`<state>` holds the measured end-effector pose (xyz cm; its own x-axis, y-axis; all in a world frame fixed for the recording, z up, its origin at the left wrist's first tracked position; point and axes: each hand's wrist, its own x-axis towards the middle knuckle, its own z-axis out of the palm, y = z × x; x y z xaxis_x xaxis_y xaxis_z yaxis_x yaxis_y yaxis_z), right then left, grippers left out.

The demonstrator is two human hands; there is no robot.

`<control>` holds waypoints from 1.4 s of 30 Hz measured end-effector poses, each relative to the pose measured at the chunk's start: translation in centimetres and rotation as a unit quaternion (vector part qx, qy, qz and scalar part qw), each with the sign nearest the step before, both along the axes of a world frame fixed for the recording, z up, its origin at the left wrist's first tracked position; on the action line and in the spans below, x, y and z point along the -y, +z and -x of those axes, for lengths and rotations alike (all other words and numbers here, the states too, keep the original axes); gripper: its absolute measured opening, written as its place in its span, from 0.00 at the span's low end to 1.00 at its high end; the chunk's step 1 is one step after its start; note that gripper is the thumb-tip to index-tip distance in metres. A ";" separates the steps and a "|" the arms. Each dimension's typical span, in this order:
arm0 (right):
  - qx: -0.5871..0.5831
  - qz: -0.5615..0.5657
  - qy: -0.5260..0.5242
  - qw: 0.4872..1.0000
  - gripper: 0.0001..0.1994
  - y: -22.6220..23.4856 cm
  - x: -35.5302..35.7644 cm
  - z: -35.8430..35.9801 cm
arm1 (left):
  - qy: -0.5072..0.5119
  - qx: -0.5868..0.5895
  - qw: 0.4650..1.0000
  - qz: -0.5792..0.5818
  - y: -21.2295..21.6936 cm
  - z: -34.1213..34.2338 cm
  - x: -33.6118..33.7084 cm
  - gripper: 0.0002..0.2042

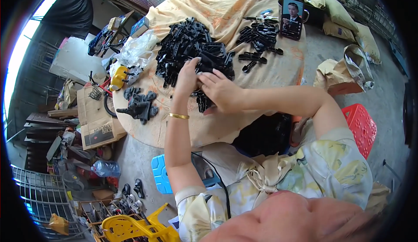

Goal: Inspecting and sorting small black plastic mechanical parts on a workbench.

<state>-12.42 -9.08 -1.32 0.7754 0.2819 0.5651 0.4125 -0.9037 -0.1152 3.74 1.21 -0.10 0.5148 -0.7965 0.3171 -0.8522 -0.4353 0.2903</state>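
Along the near edge of the black plastic parts (180,42), heaped on the cloth-covered surface (272,73), I have 2 hands working close together. Left hand (188,77): fingertips at the pile. Right hand (223,92): reaching in from the right, fingers just beside the left's. Grip state: can't tell for either; fingers and dark parts overlap too much to say if 1 is pinched. A few more parts (203,102) lie below the hands. A 2nd, smaller cluster (259,37) sits right of the heap, near a propped phone (291,18). Step in hand, my read: handling parts by fingertip at the heap. Next move probably calls for fine, coordinated finger work, without dragging neighbouring pieces along.
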 end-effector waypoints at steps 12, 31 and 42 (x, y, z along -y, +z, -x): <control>0.009 0.014 0.089 0.996 0.11 -2.4 8.5 -0.1 | 0.114 -0.073 0.990 0.038 0.3 1.1 -0.6 0.17; -0.207 -0.614 0.086 0.757 0.15 1.4 11.0 5.2 | -0.105 -0.699 0.658 0.261 0.7 10.7 4.4 0.14; -0.080 -0.518 0.096 0.846 0.11 0.7 9.7 5.9 | -0.049 -0.706 0.655 0.265 -1.3 10.9 4.2 0.12</control>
